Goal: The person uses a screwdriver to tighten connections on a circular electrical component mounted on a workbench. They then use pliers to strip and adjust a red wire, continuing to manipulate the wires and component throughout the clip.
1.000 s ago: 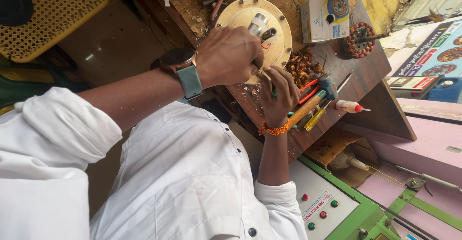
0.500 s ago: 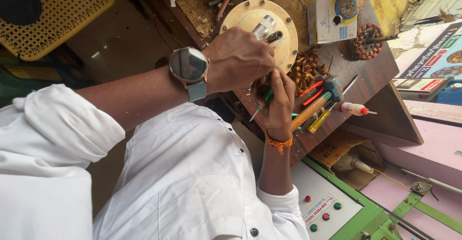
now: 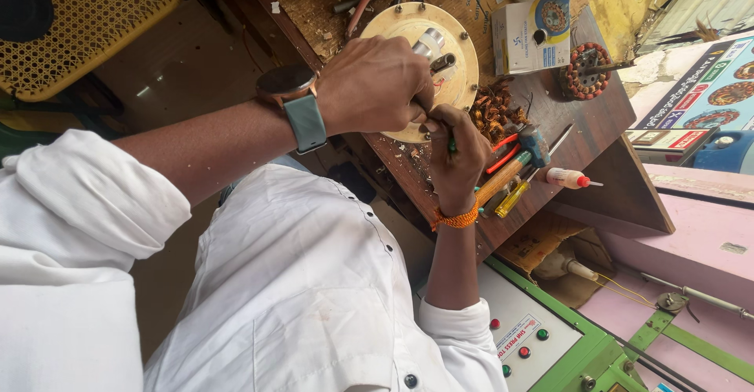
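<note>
A round cream metal motor cover (image 3: 462,54) with a shaft at its centre lies on the wooden workbench (image 3: 581,137). My left hand (image 3: 371,86), with a watch on a green strap at the wrist, is clamped over the cover's near side and grips it. Just below, my right hand (image 3: 457,155), with an orange thread band on the wrist, is closed around a thin green-handled tool (image 3: 452,145). The tool's tip is hidden between my two hands at the cover's edge.
Copper wire scrap (image 3: 495,109), a blue-headed hammer (image 3: 536,144), red pliers (image 3: 504,155), a yellow-handled screwdriver (image 3: 510,199) and a small red-capped bottle (image 3: 567,177) lie beside my right hand. A white box (image 3: 530,34) and a wound stator (image 3: 585,70) sit further back. A button panel (image 3: 526,345) is below.
My right hand has risen from the tool pile to the cover's edge with the green tool. My left wrist has rolled, turning the watch face away.
</note>
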The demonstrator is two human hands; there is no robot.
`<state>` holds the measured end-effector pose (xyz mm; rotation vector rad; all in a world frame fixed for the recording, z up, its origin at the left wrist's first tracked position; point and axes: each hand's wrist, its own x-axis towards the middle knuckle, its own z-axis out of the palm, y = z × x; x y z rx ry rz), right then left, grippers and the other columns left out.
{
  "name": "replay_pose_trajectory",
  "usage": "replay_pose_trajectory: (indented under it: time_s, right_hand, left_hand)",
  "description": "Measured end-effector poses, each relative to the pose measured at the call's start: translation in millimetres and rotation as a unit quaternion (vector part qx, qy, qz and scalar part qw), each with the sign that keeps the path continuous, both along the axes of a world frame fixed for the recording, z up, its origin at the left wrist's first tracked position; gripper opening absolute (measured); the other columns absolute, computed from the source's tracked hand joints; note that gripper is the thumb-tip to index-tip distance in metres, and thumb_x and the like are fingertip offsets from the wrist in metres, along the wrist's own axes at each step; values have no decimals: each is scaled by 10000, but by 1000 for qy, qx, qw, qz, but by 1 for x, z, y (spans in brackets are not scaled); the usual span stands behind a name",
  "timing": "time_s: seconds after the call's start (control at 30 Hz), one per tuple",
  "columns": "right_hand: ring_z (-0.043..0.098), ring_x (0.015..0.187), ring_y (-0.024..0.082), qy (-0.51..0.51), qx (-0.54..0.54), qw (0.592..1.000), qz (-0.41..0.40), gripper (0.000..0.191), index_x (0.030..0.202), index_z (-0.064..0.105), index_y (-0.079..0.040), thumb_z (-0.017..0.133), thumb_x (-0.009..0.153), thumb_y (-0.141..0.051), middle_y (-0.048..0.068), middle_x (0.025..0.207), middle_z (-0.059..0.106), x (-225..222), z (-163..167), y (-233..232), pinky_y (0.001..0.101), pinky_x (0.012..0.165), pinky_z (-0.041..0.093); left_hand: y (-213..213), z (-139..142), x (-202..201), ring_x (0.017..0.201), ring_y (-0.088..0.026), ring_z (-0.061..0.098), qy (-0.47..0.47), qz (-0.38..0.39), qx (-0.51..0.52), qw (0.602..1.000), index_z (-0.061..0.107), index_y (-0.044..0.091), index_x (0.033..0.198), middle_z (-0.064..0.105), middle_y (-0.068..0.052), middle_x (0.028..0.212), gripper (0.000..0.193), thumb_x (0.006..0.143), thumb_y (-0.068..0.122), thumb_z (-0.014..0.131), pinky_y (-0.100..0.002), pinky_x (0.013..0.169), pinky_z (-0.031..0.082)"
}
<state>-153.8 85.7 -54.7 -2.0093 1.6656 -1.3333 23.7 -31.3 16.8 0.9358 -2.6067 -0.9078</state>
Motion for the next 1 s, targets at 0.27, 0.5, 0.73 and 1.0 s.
replay_pose_trajectory:
  time_s: [0.27,0.5,0.73,1.0]
  right_hand:
    - [638,603,94,-67,199,902,-378,430,1148,780,-2,490,1131,-319,86,690,678,-94,-50,73,265,558,474]
    - [490,496,28,-551,270,746,-258,410,1409,570,-35,545,1040,-213,58,883,664,-151,-98,207,148,377,370]
    - [505,644,60,-580,135,776,-208,470,1270,623,59,616,1102,-380,13,827,578,-75,-73,180,195,518,425]
    - [712,881,137,-392,-10,894,-219,284,1116,701,40,764,964,-192,78,1008,692,5,-35,45,284,776,649]
  left_hand:
    - [-4,1,6,993,-273,665,89,76,-249,961,781,97,1030,727,-80,949,425,885,493,834,-427,811,550]
    - [2,-22,-37,1263,-365,477,-73,53,-243,966,497,18,1445,519,-176,1383,1031,630,549,839,-620,904,471]
    - [-36,-36,-24,1245,-291,604,-36,-89,-132,987,554,112,1445,560,-20,1518,662,810,28,722,-453,969,519]
    - [-38,-13,-30,1053,-273,699,-25,-88,-149,985,745,167,1124,677,33,1338,407,743,244,866,-471,777,562]
